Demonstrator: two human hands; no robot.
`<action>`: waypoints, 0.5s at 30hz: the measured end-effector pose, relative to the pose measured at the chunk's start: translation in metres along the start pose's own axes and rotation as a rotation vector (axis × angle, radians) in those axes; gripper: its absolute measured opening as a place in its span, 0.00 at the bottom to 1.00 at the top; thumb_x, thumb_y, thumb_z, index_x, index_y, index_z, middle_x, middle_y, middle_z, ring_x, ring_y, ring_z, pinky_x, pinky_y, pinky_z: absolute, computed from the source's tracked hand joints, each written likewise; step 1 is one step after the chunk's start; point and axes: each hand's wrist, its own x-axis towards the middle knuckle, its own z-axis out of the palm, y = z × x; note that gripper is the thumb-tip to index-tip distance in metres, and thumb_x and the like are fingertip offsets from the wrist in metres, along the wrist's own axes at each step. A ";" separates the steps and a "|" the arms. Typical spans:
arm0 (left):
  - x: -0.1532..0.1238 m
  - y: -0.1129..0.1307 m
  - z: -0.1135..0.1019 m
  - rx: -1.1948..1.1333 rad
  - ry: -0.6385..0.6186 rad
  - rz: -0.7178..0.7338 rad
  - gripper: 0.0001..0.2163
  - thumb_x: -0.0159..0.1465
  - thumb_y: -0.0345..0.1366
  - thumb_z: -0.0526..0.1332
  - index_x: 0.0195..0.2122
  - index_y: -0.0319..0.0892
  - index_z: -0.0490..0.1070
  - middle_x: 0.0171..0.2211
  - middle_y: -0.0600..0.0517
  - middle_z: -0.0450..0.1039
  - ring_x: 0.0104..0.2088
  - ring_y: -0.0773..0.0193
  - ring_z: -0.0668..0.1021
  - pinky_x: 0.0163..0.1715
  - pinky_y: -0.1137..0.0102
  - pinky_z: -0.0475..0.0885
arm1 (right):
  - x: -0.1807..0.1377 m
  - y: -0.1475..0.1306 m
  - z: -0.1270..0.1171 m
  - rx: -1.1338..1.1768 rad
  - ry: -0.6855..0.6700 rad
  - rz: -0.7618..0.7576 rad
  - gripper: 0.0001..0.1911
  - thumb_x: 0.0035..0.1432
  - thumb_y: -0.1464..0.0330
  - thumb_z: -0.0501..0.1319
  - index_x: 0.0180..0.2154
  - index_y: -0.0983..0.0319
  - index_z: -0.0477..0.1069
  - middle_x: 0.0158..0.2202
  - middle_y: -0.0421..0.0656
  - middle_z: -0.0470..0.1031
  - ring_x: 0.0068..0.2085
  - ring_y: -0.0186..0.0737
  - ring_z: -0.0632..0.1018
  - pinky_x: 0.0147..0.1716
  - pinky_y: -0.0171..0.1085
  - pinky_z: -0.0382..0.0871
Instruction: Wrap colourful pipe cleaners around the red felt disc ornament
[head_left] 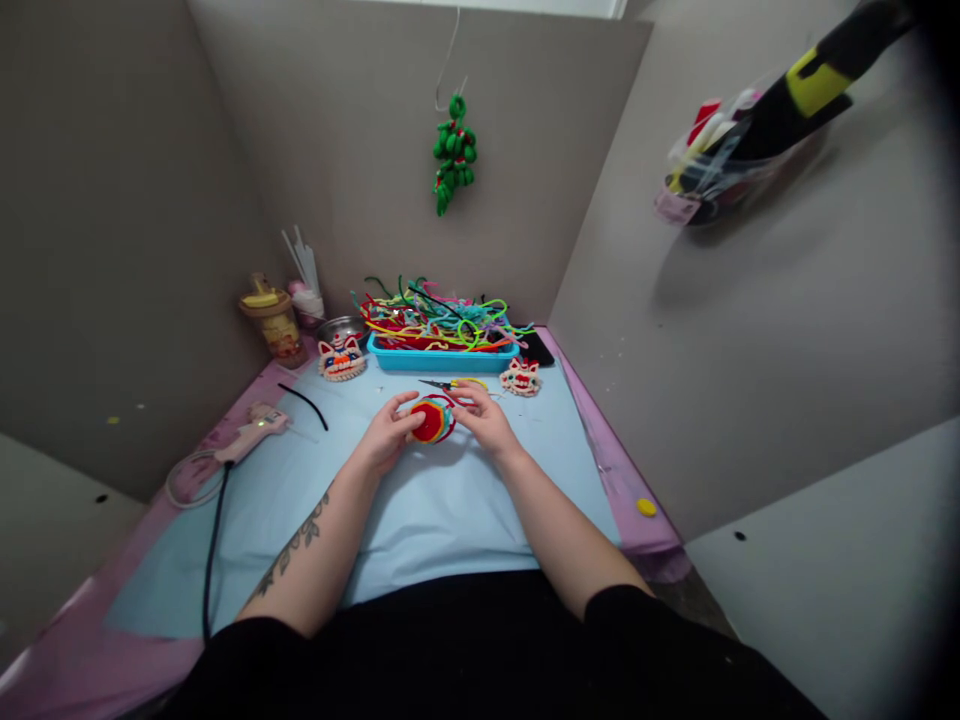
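Note:
Both my hands hold a small round pipe-cleaner piece [431, 421], red in the middle with yellow and coloured rings, just above the light blue mat [420, 510]. My left hand [388, 432] grips its left side with curled fingers. My right hand [482, 418] pinches its right edge. A blue tray [442, 357] heaped with many-coloured pipe cleaners stands behind the hands. Small scissors with yellow handles [454, 384] lie between the tray and my hands.
Two finished lion-face figures sit at the left [341, 360] and right [520, 377] of the tray. A pink glue gun [251, 434] with a black cord lies at the left, a black pipe cleaner [304, 404] beside it. A yellow cup [274, 320] stands in the corner. A green ornament [453, 152] hangs on the wall.

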 end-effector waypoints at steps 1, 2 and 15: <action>0.000 0.000 -0.001 0.001 -0.015 -0.007 0.33 0.45 0.35 0.73 0.51 0.39 0.63 0.31 0.50 0.77 0.29 0.64 0.78 0.31 0.70 0.72 | -0.001 -0.002 -0.002 -0.069 -0.045 -0.025 0.15 0.46 0.60 0.67 0.38 0.55 0.77 0.57 0.44 0.64 0.59 0.47 0.64 0.56 0.46 0.59; 0.000 0.000 -0.002 0.005 -0.031 -0.016 0.33 0.45 0.36 0.73 0.52 0.39 0.63 0.31 0.49 0.77 0.29 0.63 0.78 0.32 0.70 0.72 | -0.001 -0.003 -0.004 -0.117 -0.079 -0.043 0.13 0.47 0.60 0.67 0.37 0.55 0.77 0.57 0.44 0.63 0.60 0.46 0.64 0.58 0.47 0.56; 0.009 -0.005 -0.009 0.212 0.214 0.191 0.22 0.49 0.46 0.68 0.41 0.42 0.69 0.37 0.51 0.71 0.35 0.67 0.75 0.35 0.72 0.70 | 0.006 0.007 -0.004 0.118 0.002 0.056 0.15 0.41 0.56 0.69 0.23 0.60 0.72 0.52 0.46 0.69 0.57 0.48 0.67 0.57 0.47 0.55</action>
